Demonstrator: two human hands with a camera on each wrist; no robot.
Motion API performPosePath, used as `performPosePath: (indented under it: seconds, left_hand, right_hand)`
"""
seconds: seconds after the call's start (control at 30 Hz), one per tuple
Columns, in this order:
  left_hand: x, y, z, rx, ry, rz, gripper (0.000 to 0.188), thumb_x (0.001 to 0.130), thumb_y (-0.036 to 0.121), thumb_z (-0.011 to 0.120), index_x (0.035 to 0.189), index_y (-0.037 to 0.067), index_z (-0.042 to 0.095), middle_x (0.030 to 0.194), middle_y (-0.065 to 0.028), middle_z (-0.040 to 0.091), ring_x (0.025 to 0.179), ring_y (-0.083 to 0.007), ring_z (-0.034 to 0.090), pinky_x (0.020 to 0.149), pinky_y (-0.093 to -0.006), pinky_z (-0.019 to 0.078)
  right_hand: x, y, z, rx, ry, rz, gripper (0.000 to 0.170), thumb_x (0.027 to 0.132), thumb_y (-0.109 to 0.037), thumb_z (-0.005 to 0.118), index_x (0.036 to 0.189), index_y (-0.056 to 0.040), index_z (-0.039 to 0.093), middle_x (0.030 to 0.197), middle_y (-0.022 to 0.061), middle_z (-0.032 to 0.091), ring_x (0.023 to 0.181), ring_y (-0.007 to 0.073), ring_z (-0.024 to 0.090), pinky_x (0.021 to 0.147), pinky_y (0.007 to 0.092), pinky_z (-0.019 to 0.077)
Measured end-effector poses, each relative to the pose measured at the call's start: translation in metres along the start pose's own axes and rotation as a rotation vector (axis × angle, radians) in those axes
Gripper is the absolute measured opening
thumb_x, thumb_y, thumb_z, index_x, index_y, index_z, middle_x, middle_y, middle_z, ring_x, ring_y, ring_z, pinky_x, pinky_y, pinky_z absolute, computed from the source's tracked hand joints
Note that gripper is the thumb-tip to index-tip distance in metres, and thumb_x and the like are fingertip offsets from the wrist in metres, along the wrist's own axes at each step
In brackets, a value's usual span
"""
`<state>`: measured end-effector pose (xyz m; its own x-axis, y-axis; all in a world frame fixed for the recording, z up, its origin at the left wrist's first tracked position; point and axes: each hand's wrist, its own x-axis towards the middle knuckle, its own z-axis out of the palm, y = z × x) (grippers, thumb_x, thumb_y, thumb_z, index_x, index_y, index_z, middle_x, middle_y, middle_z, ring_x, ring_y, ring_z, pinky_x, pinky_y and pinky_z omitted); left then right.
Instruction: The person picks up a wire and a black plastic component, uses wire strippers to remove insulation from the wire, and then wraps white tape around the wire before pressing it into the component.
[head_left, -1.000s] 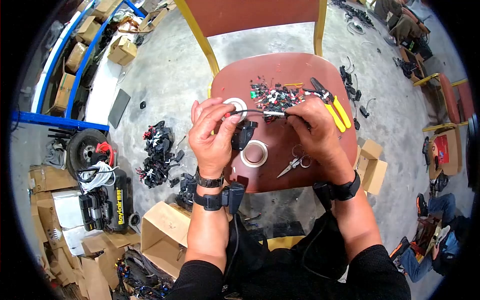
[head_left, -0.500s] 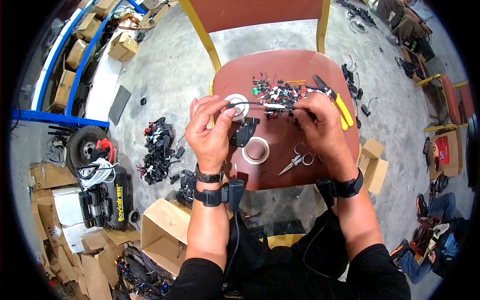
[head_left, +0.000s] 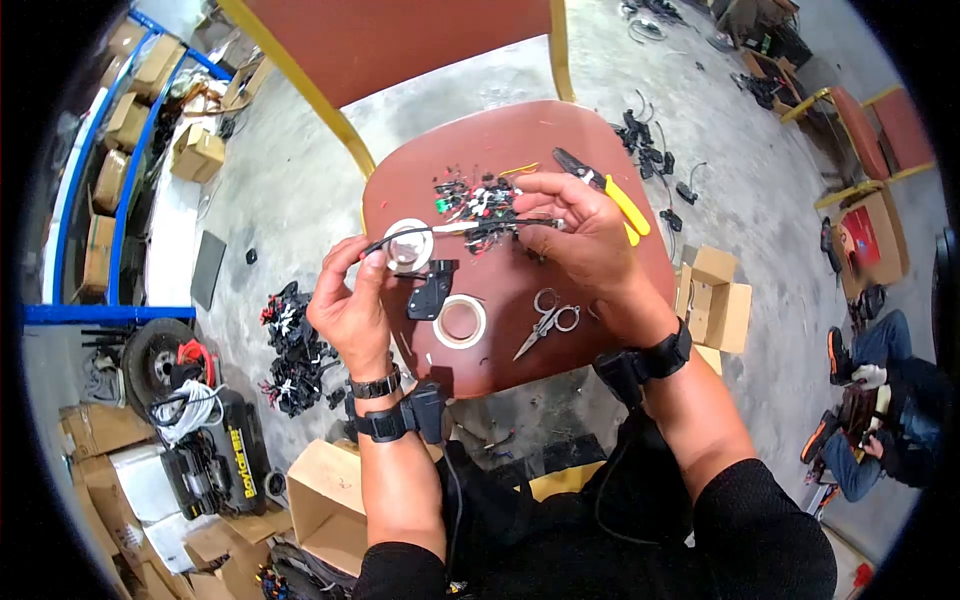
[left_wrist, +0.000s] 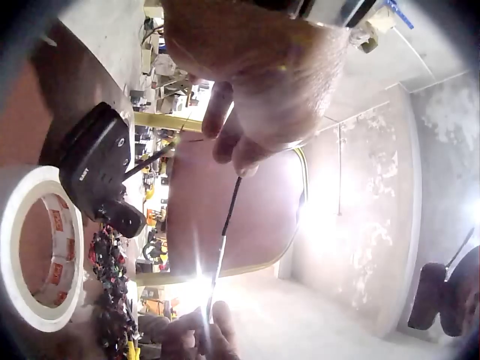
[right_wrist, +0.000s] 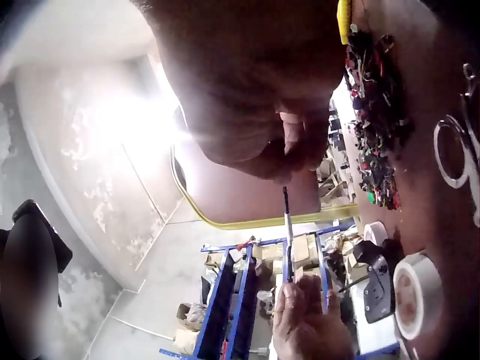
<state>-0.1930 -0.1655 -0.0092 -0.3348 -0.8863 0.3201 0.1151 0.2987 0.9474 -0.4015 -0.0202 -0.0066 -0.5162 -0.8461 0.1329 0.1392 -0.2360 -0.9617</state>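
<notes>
A thin black cable with a white sleeve-like section point(head_left: 455, 228) stretches between both hands, over the red-brown chair seat point(head_left: 600, 145). My left hand point(head_left: 350, 305) pinches one end between thumb and fingertips. Toward the other end, my right hand point(head_left: 585, 235) holds the cable between thumb and fingers, and a short bit shows among them. Below the cable lie a black lever-like part point(head_left: 430, 292) and a white tape roll point(head_left: 460, 344). A second tape roll point(head_left: 400, 267) is partly behind the cable. The left wrist view shows the white section point(left_wrist: 220, 259) between the hands.
Small wire and connector scraps point(head_left: 480, 200) are heaped on the seat, beside yellow-handled pliers point(head_left: 625, 208). Scissors point(head_left: 548, 322) lie near its front. Cardboard boxes point(head_left: 725, 300) and black parts point(head_left: 295, 350) are on the floor. Another person point(head_left: 875, 380) sits at the right.
The head view has turned, so the chair sits further left in it. My hands are wider apart along the cable, and more of it shows. The right hand's fingers have shifted and spread a little.
</notes>
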Motion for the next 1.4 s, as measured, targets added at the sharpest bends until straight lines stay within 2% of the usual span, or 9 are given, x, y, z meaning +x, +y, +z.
performPosePath:
  seconds: [0.23,0.33,0.53,0.63,0.73,0.8,0.93,1.2,1.4]
  left_hand:
    - [-0.001,-0.001,0.001,0.009,0.04,-0.039,0.021,0.087,0.002,0.07,0.108,-0.004,0.067,0.101,-0.0073,0.069,0.092,-0.0125,0.063,0.086,-0.0261,0.0501]
    - [0.0,-0.005,0.003,0.007,0.073,0.021,0.019,0.085,-0.001,0.072,0.103,-0.005,0.068,0.101,-0.0093,0.067,0.086,-0.0132,0.062,0.062,-0.0247,0.0557]
    - [0.0,-0.004,0.001,0.014,0.086,-0.005,0.021,0.087,0.0,0.07,0.107,-0.003,0.068,0.101,-0.0084,0.07,0.091,-0.0126,0.063,0.084,-0.0251,0.0499]
    - [0.001,-0.004,0.0,0.038,0.08,0.006,0.021,0.087,0.0,0.069,0.107,-0.004,0.068,0.101,-0.0088,0.07,0.091,-0.0128,0.063,0.084,-0.0252,0.05]
    - [-0.002,0.006,0.004,-0.034,0.092,-0.042,0.019,0.09,0.002,0.066,0.107,-0.006,0.066,0.103,-0.0125,0.069,0.093,-0.0165,0.064,0.088,-0.0289,0.0495]
    - [0.002,-0.004,-0.001,-0.018,0.123,0.076,0.03,0.099,0.015,0.055,0.117,-0.01,0.058,0.103,-0.019,0.068,0.097,-0.0225,0.065,0.096,-0.0358,0.0469]
    - [0.007,-0.01,-0.006,-0.105,0.203,0.085,0.044,0.103,0.031,0.05,0.116,-0.011,0.057,0.103,-0.0201,0.067,0.097,-0.0246,0.065,0.094,-0.0382,0.049]
    - [0.012,-0.008,-0.012,-0.268,0.418,-0.067,0.039,0.102,0.033,0.053,0.098,-0.005,0.062,0.088,-0.0129,0.067,0.081,-0.019,0.064,0.081,-0.0329,0.0516]
    - [0.005,0.007,0.001,0.095,0.5,0.163,0.029,0.101,0.021,0.055,0.095,-0.006,0.064,0.088,-0.0112,0.067,0.08,-0.0183,0.063,0.079,-0.0308,0.0503]
  right_hand:
    - [-0.003,-0.003,-0.002,-0.009,-0.028,-0.034,0.046,0.081,0.01,0.063,0.126,0.0031,0.055,0.109,0.0096,0.062,0.1,0.0138,0.062,0.085,0.0248,0.0532]
    - [-0.003,-0.002,-0.003,-0.009,-0.016,-0.042,0.044,0.082,0.01,0.062,0.125,0.0036,0.055,0.109,0.0098,0.062,0.097,0.0134,0.063,0.083,0.0241,0.0535]
    - [-0.004,-0.004,-0.004,-0.1,0.004,-0.067,0.041,0.082,0.01,0.062,0.122,0.0035,0.058,0.106,0.0098,0.064,0.092,0.0131,0.065,0.076,0.0232,0.0549]
    - [-0.004,0.0,-0.003,-0.183,0.046,-0.122,0.039,0.082,0.009,0.063,0.121,0.0027,0.059,0.106,0.0098,0.066,0.093,0.0126,0.065,0.074,0.0232,0.0552]
    - [-0.004,0.003,0.0,-0.162,0.076,-0.084,0.033,0.084,0.007,0.063,0.116,0.0023,0.061,0.106,0.0094,0.066,0.095,0.0126,0.066,0.075,0.0241,0.0551]
    - [-0.003,0.009,-0.003,-0.175,0.088,-0.104,0.032,0.084,0.007,0.063,0.116,0.0031,0.061,0.106,0.0093,0.066,0.095,0.0127,0.065,0.078,0.0243,0.0547]
    - [-0.004,-0.002,-0.002,-0.109,0.104,0.019,0.029,0.086,0.007,0.062,0.115,0.0034,0.061,0.104,0.0086,0.066,0.096,0.0129,0.064,0.08,0.0235,0.0533]
    - [-0.004,-0.011,0.003,-0.048,0.188,0.099,0.023,0.088,0.002,0.064,0.111,0.0016,0.063,0.097,0.0064,0.067,0.082,0.009,0.063,0.071,0.0215,0.0519]
    - [-0.002,-0.008,-0.003,0.044,0.205,0.104,0.019,0.092,-0.005,0.064,0.109,0.0024,0.064,0.092,0.0063,0.067,0.077,0.0096,0.064,0.068,0.0227,0.0536]
